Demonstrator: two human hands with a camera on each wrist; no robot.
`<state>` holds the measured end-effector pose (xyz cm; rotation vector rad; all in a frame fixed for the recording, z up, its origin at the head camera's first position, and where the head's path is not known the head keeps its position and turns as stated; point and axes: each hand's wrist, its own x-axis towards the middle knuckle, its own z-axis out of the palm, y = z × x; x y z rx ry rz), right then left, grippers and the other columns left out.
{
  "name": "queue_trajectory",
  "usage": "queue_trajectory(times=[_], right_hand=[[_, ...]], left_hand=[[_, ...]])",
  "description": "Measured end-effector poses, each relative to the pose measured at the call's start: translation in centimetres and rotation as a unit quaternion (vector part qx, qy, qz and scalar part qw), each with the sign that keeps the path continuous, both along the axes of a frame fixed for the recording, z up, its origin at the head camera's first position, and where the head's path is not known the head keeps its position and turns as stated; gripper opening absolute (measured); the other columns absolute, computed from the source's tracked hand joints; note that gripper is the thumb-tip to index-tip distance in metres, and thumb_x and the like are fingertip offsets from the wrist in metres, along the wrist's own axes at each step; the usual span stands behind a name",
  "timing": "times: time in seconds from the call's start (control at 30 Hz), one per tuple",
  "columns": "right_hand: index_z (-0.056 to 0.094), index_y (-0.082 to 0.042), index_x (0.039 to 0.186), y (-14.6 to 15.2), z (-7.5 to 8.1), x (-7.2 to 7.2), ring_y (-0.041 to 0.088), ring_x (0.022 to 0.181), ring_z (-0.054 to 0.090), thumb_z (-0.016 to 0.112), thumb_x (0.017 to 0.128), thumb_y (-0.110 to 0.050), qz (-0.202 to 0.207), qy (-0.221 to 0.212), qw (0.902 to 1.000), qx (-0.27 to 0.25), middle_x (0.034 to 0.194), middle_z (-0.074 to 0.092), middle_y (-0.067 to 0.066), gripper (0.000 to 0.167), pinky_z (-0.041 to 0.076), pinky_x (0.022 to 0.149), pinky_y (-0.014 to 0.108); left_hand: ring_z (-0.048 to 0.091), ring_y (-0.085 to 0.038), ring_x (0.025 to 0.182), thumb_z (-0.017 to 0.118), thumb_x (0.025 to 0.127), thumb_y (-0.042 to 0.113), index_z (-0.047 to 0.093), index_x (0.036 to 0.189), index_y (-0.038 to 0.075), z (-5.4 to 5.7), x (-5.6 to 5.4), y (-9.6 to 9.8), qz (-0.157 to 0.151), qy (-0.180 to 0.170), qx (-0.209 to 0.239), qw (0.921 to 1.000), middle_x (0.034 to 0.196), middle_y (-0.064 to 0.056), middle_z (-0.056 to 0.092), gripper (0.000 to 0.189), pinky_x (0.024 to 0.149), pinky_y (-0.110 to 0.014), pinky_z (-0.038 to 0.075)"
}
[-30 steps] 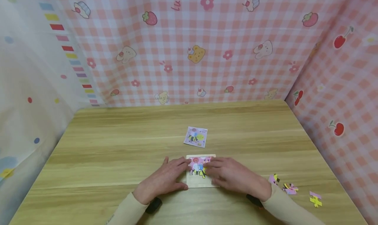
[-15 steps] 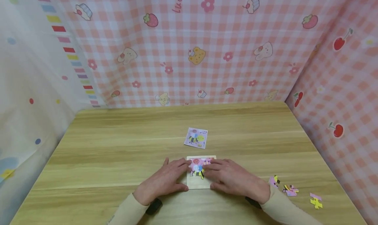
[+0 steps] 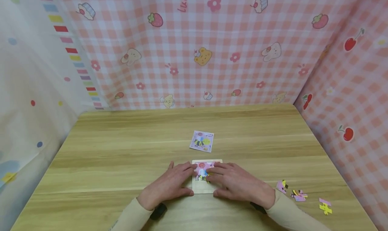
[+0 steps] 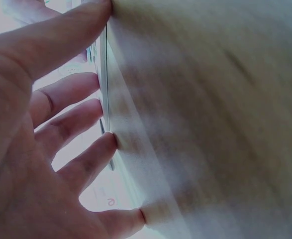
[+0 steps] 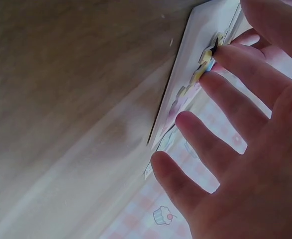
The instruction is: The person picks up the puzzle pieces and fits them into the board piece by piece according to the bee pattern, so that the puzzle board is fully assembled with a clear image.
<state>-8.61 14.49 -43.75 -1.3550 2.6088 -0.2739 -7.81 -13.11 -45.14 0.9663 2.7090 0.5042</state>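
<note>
A pale puzzle tray (image 3: 202,188) lies flat on the table with joined jigsaw pieces (image 3: 200,173) in its upper part, showing pink, white, blue and yellow-black. At the tray's left edge rests my left hand (image 3: 168,184); in the left wrist view its spread fingertips (image 4: 106,142) meet the edge and tabletop. My right hand (image 3: 234,184) reaches over the tray's right side and hides part of the picture. Its extended fingers press on the pieces, as the right wrist view shows, with a fingertip (image 5: 225,54) on a yellow-black piece (image 5: 206,56).
Behind the tray lies a square bee picture card (image 3: 202,141). Loose jigsaw pieces sit right of my right forearm: a pink-and-yellow one (image 3: 282,186), a black-striped one (image 3: 299,195) and a yellow-and-pink one (image 3: 325,206). Patterned curtains (image 3: 182,35) enclose the wooden table (image 3: 106,150).
My right hand has shifted slightly left over the tray, its thumb moving from the right edge onto the lower part. My left hand has stayed at the left edge.
</note>
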Motion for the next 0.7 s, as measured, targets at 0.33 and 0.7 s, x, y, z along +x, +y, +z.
queue_trajectory(times=[0.33, 0.7], right_hand=[[0.064, -0.022, 0.142, -0.03, -0.03, 0.03, 0.029, 0.144, 0.045, 0.065, 0.101, -0.042, 0.006, 0.024, 0.9994, 0.023, 0.155, 0.053, -0.001, 0.046, 0.044, 0.110, 0.055], [0.067, -0.021, 0.138, -0.30, 0.26, -0.25, 0.030, 0.138, 0.052, 0.067, 0.100, -0.039, 0.023, 0.059, 0.9973, 0.038, 0.151, 0.057, 0.000, 0.042, 0.048, 0.106, 0.054]], left_hand=[[0.048, -0.029, 0.140, 0.081, 0.089, 0.039, 0.062, 0.137, 0.009, -0.16, 0.12, -0.15, 0.000, 0.001, 0.000, 1.0000, 0.153, -0.007, 0.051, 0.060, 0.109, -0.078, 0.030], [0.048, -0.028, 0.140, 0.080, 0.090, 0.041, 0.062, 0.137, 0.010, 0.05, 0.06, -0.10, -0.001, -0.003, -0.005, 1.0000, 0.153, -0.006, 0.051, 0.059, 0.109, -0.077, 0.030]])
